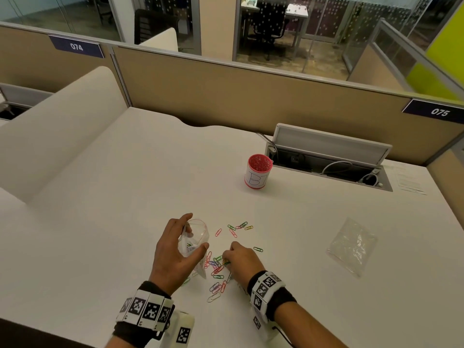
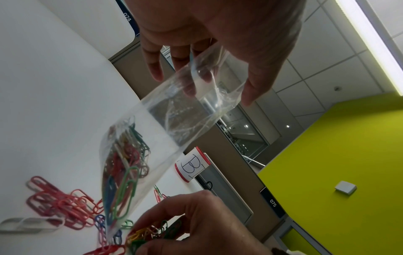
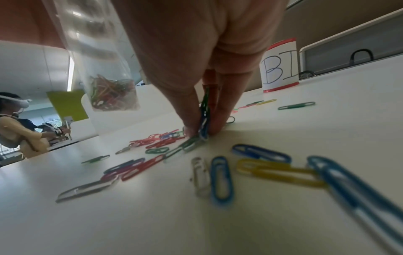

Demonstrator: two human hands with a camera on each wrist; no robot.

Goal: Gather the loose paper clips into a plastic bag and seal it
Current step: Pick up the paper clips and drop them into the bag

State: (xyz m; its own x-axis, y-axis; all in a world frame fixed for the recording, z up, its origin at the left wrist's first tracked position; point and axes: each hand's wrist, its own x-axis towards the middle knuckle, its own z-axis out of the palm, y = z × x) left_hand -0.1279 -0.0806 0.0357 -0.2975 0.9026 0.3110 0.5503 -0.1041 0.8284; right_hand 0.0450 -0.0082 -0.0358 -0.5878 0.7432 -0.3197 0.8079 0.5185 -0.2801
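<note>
My left hand [image 1: 175,249] holds a clear plastic bag [image 1: 194,237] by its open mouth, above the white table [image 1: 125,172]. In the left wrist view the plastic bag [image 2: 165,131] hangs down with several coloured clips in its bottom. Loose coloured paper clips [image 1: 218,272] lie scattered between my hands, and a few more clips [image 1: 238,227] lie farther back. My right hand [image 1: 238,259] reaches down into the pile. In the right wrist view my right hand [image 3: 200,127] pinches a few clips [image 3: 205,110], green and blue, against the table.
A red-rimmed cup [image 1: 258,172] with a white label stands behind the clips. A second, flat plastic bag [image 1: 351,247] lies to the right. An open cable tray [image 1: 326,162] sits at the table's back, below the beige partition [image 1: 251,96].
</note>
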